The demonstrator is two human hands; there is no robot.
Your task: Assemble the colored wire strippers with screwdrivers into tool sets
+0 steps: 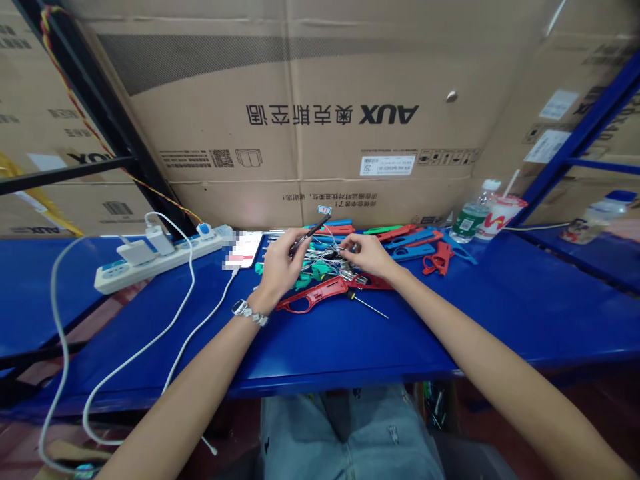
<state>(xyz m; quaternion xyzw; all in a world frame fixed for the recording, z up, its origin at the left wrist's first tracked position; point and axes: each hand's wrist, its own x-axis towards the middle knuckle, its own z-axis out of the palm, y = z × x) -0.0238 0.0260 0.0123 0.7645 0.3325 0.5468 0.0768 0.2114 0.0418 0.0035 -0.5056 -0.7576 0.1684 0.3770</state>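
Observation:
My left hand (283, 265) is closed around a slim black stick-like piece (315, 231) that points up and to the right. To its right, my right hand (369, 254) has its fingers pinched together over a pile of small parts (345, 268); a thin pale wire runs near the fingertips, and what they hold is too small to make out. In front of the hands lies a red plastic lighter casing half (320, 293) with a loop-shaped handle. Beside it is a screwdriver (370, 305) with a dark handle and thin shaft. Green plastic pieces (318, 269) lie by my left hand.
Blue and red casings (413, 243) lie at right, near a water bottle (473, 215) and a lidded cup (501, 217). At left are a plugged-in phone (251, 248), a power strip (163, 259) and looping white cables (187, 293). A large carton (320, 67) stands behind the blue table (310, 353).

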